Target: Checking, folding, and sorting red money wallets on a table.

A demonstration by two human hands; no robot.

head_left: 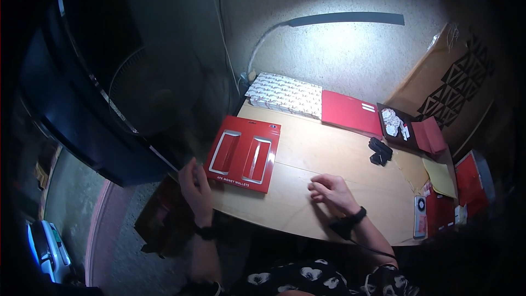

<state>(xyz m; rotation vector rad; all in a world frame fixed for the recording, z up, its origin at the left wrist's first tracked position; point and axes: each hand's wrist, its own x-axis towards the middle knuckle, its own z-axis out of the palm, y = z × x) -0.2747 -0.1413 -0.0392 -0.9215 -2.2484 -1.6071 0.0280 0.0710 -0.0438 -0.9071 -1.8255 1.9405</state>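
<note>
Desk (307,174) is holding red box (241,159) (likely light, bendy) | grab its edges | left grip (195,186), right grip (334,193): looking half-curled, empty

A red box (239,156) lies at the table's (290,156) left edge, the left hand (195,185) beside it; the right hand (333,192) hovers near the front edge.

The bare tabletop (296,161) leaves a passage between the red box (240,153) and the right hand (335,193), running back toward the patterned stack (285,94) and red folder (350,112), which block the far side; the box bars the left hand (195,183) from sliding rightward; a black object (379,152) obstructs the right.
</note>
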